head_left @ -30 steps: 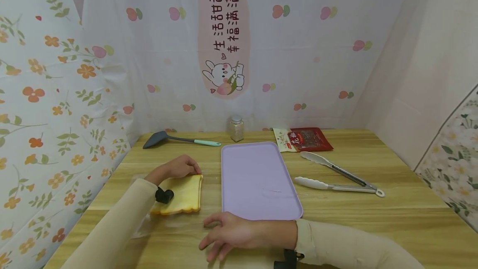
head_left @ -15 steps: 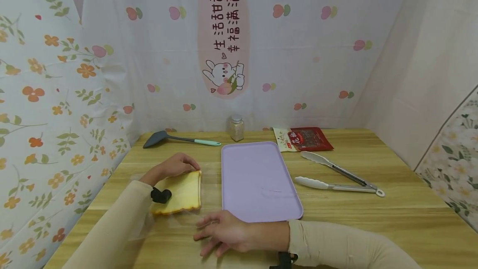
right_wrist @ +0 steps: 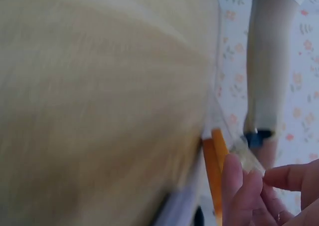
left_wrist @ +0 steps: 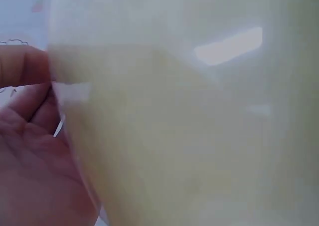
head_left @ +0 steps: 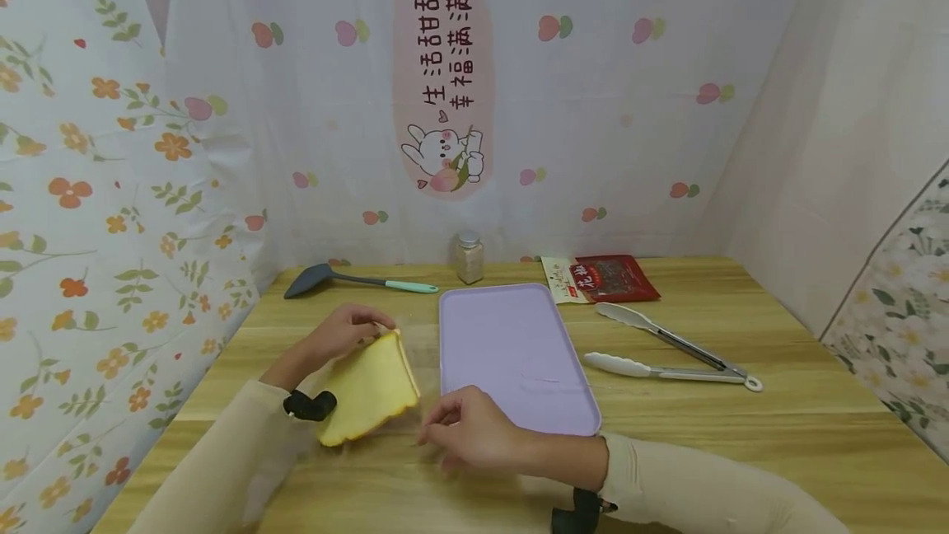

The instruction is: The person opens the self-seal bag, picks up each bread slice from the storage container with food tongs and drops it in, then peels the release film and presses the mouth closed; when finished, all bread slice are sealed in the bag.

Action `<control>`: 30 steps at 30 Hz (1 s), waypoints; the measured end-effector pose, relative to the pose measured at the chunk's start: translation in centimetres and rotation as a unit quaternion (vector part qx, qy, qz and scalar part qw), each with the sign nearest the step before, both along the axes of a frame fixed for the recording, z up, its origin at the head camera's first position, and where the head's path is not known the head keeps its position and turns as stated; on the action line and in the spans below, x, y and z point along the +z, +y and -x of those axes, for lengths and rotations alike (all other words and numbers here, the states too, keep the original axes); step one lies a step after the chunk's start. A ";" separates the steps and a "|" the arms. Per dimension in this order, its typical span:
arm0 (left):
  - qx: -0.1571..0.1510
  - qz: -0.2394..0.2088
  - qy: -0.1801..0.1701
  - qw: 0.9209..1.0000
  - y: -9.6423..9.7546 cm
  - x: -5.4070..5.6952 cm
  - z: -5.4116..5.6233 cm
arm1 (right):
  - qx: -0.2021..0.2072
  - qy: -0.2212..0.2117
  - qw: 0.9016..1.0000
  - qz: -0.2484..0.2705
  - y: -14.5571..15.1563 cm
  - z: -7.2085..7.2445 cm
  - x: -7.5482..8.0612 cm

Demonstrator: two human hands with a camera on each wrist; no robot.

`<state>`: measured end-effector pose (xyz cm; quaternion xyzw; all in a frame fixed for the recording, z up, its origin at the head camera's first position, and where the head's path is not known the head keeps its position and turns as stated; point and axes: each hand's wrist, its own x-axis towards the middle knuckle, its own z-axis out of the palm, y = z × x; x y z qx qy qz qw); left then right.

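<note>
My left hand [head_left: 347,334] grips the top edge of two stacked slices of bread [head_left: 371,390], yellow with brown crust, tilted up off the table. Clear glossy plastic film [left_wrist: 229,46] covers the bread in the left wrist view, with the thumb [left_wrist: 22,65] at its edge. My right hand [head_left: 474,431] hovers just right of the bread's lower corner, its fingers loosely bent. In the right wrist view its fingers [right_wrist: 234,181] are close to the two orange crust edges [right_wrist: 214,161]; I see nothing plainly held between them, though film lies behind.
A lilac tray [head_left: 511,353] lies right of the bread, partly behind the right hand. White-tipped tongs [head_left: 675,353] lie spread at the right. Along the back are a spatula [head_left: 356,278], a glass jar [head_left: 469,258] and a red spice packet [head_left: 611,278].
My left hand has lifted and tilted the bread, turning its face toward the right hand. The right hand's spread fingers have drawn together, and it has moved slightly up and right.
</note>
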<state>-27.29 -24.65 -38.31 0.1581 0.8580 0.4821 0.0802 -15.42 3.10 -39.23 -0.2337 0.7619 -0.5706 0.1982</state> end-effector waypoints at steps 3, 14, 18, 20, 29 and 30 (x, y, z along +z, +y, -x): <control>0.021 -0.032 0.009 0.999 0.2 0.2 -0.9 | -0.006 0.079 0.997 0.005 1.3 0.8 0.8; 0.075 -0.228 0.143 0.960 2.9 1.0 -4.1 | -0.094 0.324 0.941 -0.028 5.9 2.9 3.1; 0.075 -0.267 0.186 0.943 4.3 1.5 -4.9 | -0.100 0.370 0.923 -0.040 6.8 3.2 3.7; 0.072 -0.280 0.207 0.935 4.8 1.8 -5.3 | -0.100 0.377 0.920 -0.043 7.2 3.2 4.1; 0.033 -0.312 0.315 0.896 6.4 3.5 -6.3 | -0.105 0.395 0.912 -0.048 9.5 3.7 7.0; 0.026 -0.315 0.324 0.892 6.6 3.7 -6.4 | -0.107 0.397 0.910 -0.046 9.8 3.7 7.4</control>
